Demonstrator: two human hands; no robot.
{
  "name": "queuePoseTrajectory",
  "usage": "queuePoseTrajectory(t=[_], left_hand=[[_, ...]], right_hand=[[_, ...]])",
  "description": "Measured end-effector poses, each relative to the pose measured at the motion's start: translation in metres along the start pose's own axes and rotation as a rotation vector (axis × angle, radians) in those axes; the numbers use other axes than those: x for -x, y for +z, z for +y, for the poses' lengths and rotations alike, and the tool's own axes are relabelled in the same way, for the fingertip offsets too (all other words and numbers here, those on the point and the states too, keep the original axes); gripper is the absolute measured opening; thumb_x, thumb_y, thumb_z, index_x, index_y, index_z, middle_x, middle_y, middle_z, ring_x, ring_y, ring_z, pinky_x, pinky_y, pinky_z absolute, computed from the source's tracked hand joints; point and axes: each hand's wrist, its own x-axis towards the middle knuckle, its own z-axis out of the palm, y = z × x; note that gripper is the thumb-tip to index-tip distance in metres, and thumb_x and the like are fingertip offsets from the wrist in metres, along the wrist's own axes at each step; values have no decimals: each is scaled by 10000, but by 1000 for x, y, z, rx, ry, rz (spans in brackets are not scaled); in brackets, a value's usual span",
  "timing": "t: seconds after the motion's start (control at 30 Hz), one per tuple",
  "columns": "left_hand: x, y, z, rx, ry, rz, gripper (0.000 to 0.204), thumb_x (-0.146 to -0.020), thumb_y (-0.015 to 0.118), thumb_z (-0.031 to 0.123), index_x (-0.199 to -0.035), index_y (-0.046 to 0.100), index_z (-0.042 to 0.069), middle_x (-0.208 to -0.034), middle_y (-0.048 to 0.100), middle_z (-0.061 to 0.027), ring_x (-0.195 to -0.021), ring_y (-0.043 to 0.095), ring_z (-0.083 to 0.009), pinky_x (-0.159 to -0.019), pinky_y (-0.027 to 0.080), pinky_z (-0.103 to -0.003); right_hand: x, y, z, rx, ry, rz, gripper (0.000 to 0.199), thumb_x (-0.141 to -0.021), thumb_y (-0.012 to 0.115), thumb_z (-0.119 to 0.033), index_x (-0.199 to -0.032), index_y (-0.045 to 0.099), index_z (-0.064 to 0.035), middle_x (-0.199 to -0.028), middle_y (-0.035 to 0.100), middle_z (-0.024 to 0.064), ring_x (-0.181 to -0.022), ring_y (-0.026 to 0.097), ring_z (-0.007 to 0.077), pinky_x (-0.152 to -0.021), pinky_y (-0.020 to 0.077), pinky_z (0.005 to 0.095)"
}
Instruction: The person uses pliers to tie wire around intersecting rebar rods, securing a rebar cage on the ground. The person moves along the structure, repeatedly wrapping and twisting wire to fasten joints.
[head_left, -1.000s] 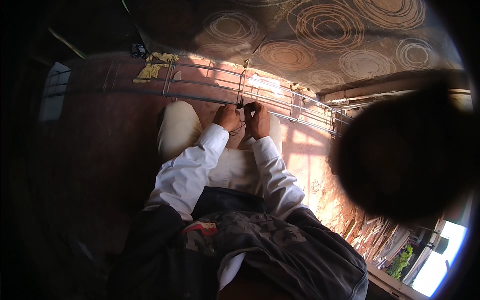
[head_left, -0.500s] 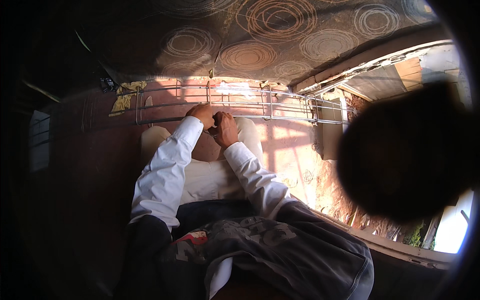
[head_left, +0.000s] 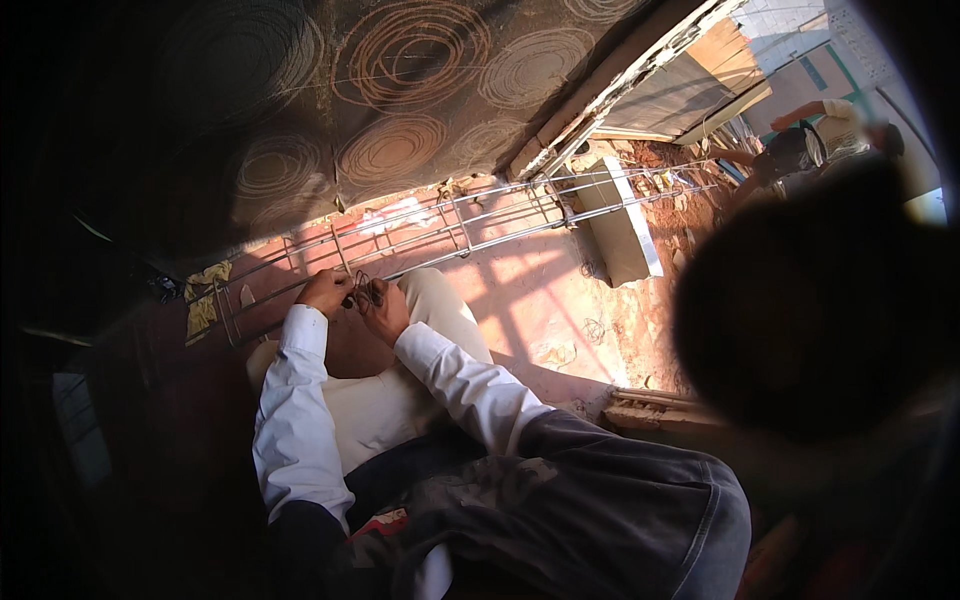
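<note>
The left hand [head_left: 322, 292] is at the near side of a long cage of metal rods [head_left: 467, 251]; just beside it, the right hand [head_left: 388, 310] pinches loops of thin dark wire [head_left: 364, 285]. A yellow cloth [head_left: 203, 305] lies by the cage's left part. Rightward, the rods cross a pale block [head_left: 622, 235]. Another person [head_left: 838, 132] shows at upper right.

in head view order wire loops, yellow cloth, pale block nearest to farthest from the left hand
From the left hand:
1. Wire loops, just right, at the right hand.
2. Yellow cloth, to the left.
3. Pale block, well to the right.
</note>
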Motion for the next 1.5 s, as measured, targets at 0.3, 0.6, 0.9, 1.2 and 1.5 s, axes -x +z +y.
queuePoseTrajectory(t=[0.3,0.6,0.9,1.2,1.5], left_hand=[[8,10,-1,506,38,56,79,-832,672,104,-875,648,43,-675,648,-16,-546,575,-84,-471,426,-240],[6,10,10,515,-13,-4,192,-796,728,7,-916,581,-21,-737,648,-63,-542,549,-106,-439,416,-246],[4,12,15,424,-60,23,244,-778,743,12,-975,604,-30,-722,639,-70,-519,533,-112,-425,403,-257],[-1,10,7,413,40,6,171,-750,745,-18,-821,591,4,-714,611,-13,-644,563,-78,-540,444,-249],[-10,13,-11,485,30,44,183,-812,717,43,-975,652,-7,-830,682,-43,-672,611,-89,-547,479,-233]], right_hand=[[1,5,-5,-492,601,-115,214,-906,611,-244,-793,637,-63,-734,651,65,-668,601,169,-592,442,352],[14,12,-4,-1242,967,-68,286,-916,624,-421,-893,651,-137,-750,599,-8,-701,568,116,-589,406,311],[68,-34,-55,170,-263,12,300,-869,611,-244,-1066,620,-18,-964,603,117,-963,589,260,-818,482,383],[4,-41,-21,571,-217,-34,198,-832,532,-161,-987,627,-84,-923,597,117,-936,567,270,-817,431,406],[12,-2,-19,144,170,-179,164,-822,599,-146,-878,665,-6,-765,660,213,-738,651,408,-680,515,482]])
